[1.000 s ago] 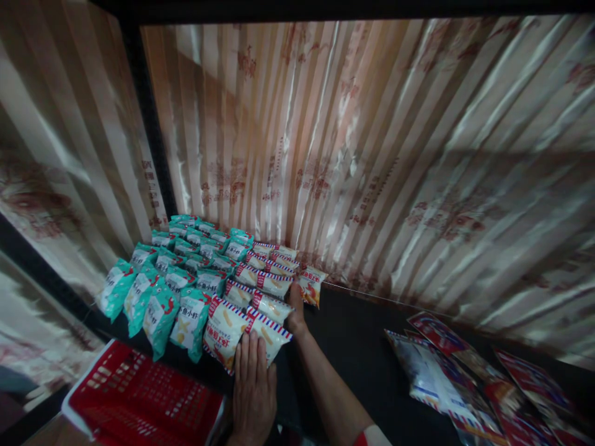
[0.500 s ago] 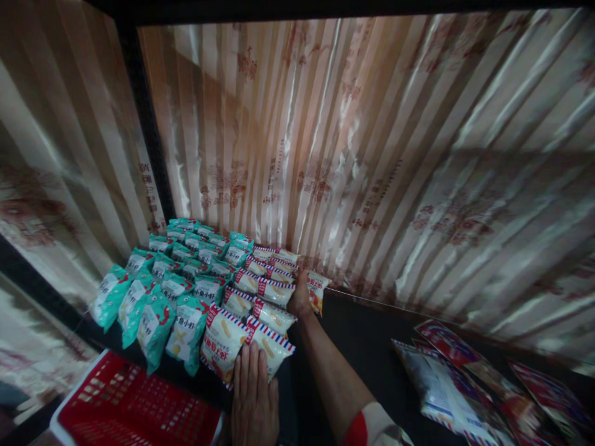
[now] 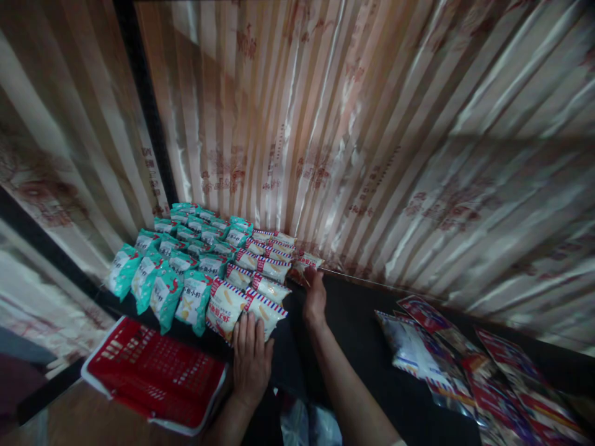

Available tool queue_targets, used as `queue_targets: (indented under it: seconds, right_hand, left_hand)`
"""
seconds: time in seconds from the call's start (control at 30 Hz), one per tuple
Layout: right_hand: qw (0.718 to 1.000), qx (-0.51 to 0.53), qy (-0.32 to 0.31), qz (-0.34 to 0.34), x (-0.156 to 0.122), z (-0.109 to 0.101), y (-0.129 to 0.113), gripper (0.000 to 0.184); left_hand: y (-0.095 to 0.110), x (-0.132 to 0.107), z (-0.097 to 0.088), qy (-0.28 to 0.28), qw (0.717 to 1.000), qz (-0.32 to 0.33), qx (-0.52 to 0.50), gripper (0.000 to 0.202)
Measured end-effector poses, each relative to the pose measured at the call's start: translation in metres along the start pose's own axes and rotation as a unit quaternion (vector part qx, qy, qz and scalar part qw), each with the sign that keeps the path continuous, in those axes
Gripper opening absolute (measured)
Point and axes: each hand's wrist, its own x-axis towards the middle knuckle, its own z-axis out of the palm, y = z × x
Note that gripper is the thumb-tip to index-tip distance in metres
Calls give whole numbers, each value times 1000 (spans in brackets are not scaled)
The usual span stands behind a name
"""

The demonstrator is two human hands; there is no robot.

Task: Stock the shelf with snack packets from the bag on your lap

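Left hand (image 3: pixel 251 359): flat, fingers spread and released, palm down on the front pair of striped packets (image 3: pixel 242 310) at the edge of the shelf (image 3: pixel 353 328).

Right hand (image 3: pixel 315 296): reaching deeper, fingertips on the back packet (image 3: pixel 304 262), which lies at the far end of the striped row, close against the curtain (image 3: pixel 372 155). I cannot tell whether I am pinching it or only nudging it, because the fingers cover the contact.

Risks, as I judge them:
- The rows lie shingled, each packet leaning on the next. A hard shove from the back would travel along the line and tip the front pair over the edge, toward the red basket (image 3: pixel 153 378) below. My left palm is the only stop.
- Too much weight on that palm could crush the puffed contents or pop a seal.
- The film looks glossy and likely slips. The back packet could skate sideways out of line, or slip under the curtain hem.
- The teal packets (image 3: pixel 181 272) touch the striped rows on their left, so a sideways bump would skew them as well.
- The flat pouches (image 3: pixel 432 347) to the right lie well apart from my forearm, so they are in no danger.
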Motion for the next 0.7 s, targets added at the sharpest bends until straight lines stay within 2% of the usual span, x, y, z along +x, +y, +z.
queue_targets:
  seconds: [0.17,0.27,0.37,0.43,0.57,0.63,0.7]
  right_hand:
    - [999,-29,26,16,-65,-65,-6,63]
    - [996,-59,2,64,-106,-98,-3,60]
    - [992,-93,7,83,-141,-119,1,58]
    - [990,-113,-28,73,-161,-127,1,52]
    - [981,-170,-83,33,-193,-142,1,40]
    - [978,-194,-81,17,-204,-156,5,38]
    - [971,-229,-65,17,-213,-175,14,38]
  left_hand:
    - [-1,-1,-3,-1,1000,3,-9,61]
    - [8,-8,-13,-18,998,-16,-49,56]
    - [28,-23,-29,-78,990,-13,-121,50]
    - [44,-36,-42,-121,977,13,-178,45]
    - [72,-66,-62,-214,934,58,-280,41]
    - [81,-79,-69,-272,910,51,-310,41]
    - [87,-90,-72,-345,882,17,-320,42]
